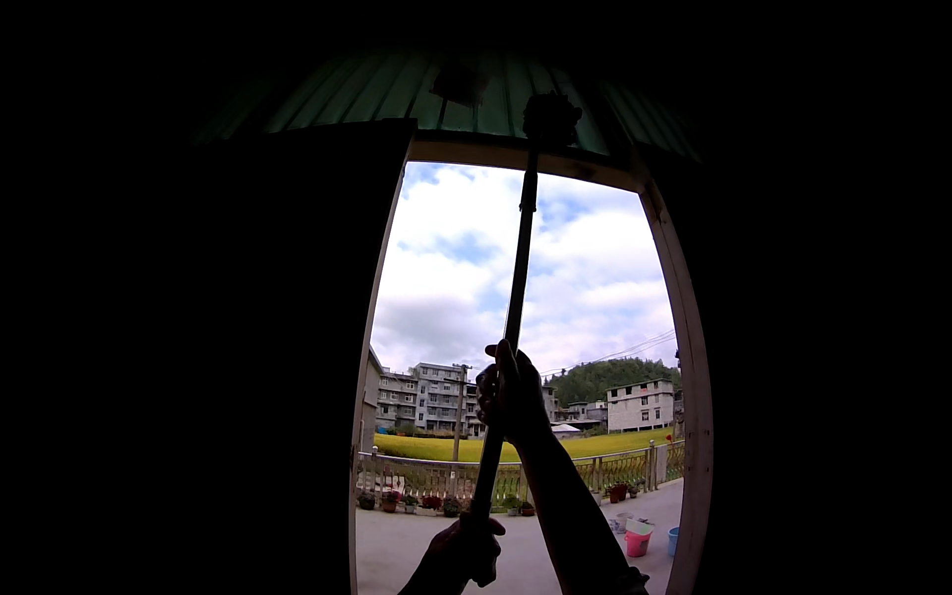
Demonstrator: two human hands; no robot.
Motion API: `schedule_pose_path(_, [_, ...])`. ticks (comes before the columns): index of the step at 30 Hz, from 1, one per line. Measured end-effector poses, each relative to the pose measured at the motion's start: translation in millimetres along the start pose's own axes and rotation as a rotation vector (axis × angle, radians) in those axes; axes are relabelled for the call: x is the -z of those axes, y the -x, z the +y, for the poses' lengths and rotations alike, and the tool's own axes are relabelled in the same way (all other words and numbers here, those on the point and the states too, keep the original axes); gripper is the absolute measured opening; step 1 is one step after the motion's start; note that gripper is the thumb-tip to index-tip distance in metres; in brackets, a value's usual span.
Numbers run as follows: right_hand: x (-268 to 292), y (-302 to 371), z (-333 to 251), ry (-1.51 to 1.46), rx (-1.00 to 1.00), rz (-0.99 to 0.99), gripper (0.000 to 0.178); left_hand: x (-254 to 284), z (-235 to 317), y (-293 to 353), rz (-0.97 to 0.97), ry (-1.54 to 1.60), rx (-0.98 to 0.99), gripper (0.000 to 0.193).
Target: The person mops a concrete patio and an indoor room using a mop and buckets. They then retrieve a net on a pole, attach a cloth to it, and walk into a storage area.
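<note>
A long-handled duster (517, 283), seen as a dark silhouette, rises steeply in front of the doorway and leans slightly right at its top. Its shaggy, rounded head (551, 120) is up against or just in front of the green corrugated panel above the door; I cannot tell whether they touch. My right hand (511, 395) is wrapped round the middle of the pole, with the arm coming up from the lower right. Lower down, my left hand (464, 551) grips the pole near its bottom end. Backlight hides the finer detail of both hands.
The door frame (682, 288) stands around the opening, with a dark door panel (297, 327) on the left. Outside, a concrete yard (416, 540) holds flower pots (390, 500) along a railing (580, 474), a pink bucket (638, 540) and a blue bucket (674, 540).
</note>
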State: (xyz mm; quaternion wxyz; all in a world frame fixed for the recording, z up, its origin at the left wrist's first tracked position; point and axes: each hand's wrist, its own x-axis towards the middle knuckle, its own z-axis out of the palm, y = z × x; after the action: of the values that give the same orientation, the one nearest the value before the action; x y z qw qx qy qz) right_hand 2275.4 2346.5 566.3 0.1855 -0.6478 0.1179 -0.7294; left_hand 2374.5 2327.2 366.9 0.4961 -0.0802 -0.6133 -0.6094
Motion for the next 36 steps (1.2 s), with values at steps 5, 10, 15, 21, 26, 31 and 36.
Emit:
schedule_pose_path(5, [-70.7,-37.7,26.2,0.071,-0.074,-0.065,0.035,18.5,59.1,16.8,0.212,0.044,-0.006,0.050])
schedule_pose_path(10, [-91.9,-49.5,-2.2,0.194,-0.115,-0.194,0.032,0.5,69.1,6.8,0.028,0.265,0.069,0.051])
schedule_pose_path(15, [-135.1,-59.3,-4.9,0.003,-0.248,-0.359,0.034,10.5,95.1,5.4,-0.169,0.331,-0.026,0.052])
schedule_pose_path(21, [-117.2,-79.5,-11.7,-0.148,-0.157,-0.419,0.027,-9.0,105.0,-10.6,-0.187,0.186,-0.022,0.055])
schedule_pose_path(26, [-77.0,-79.2,-27.5,-0.123,-0.120,-0.277,0.030,-9.0,91.4,-33.8,-0.390,0.292,0.080,0.057])
schedule_pose_path(31, [-24.9,-69.7,-31.1,-0.011,-0.073,0.011,0.026,-10.7,80.9,-48.0,-0.261,0.136,0.224,0.058])
schedule_pose_path(36, [23.2,-62.1,-21.9,0.085,-0.037,0.213,0.025,-3.2,48.6,-66.8,-0.231,0.136,0.308,0.055])
